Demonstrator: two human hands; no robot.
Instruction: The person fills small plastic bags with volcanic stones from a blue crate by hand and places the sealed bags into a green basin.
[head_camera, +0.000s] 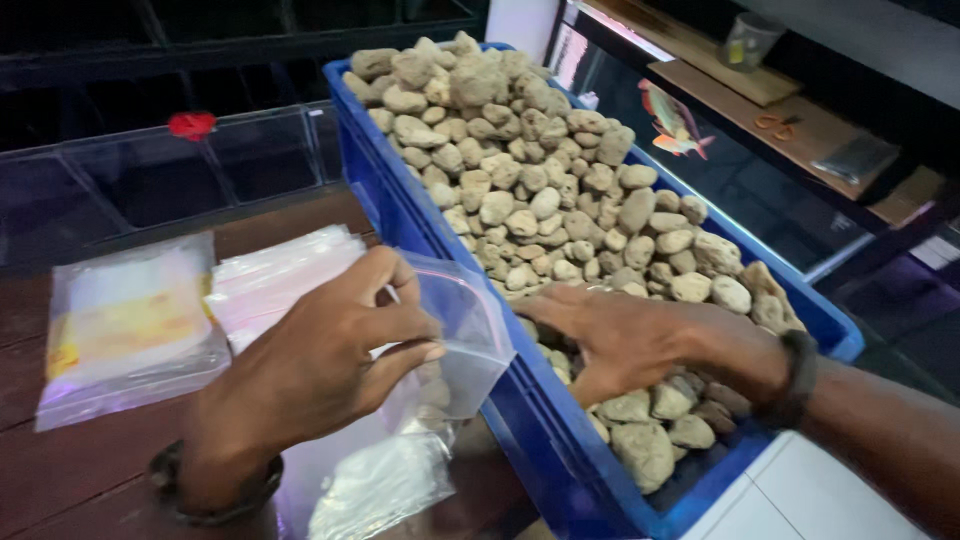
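Currently left hand (325, 345) pinches the clear plastic zip bag (462, 330) open against the blue plastic crate (420, 215); right hand (615, 340), fingers spread and empty, rests on pale porous stones (545, 160); best keep the bag mouth wide at the rim.

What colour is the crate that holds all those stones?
Blue: the crate is plain blue plastic, best seen along its near wall in the head view.

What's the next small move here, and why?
Probably close the right hand on a few stones and carry them to the clear bag: it lies flat on the pile in the blue crate, while the left hand holds the bag's mouth open beside it.
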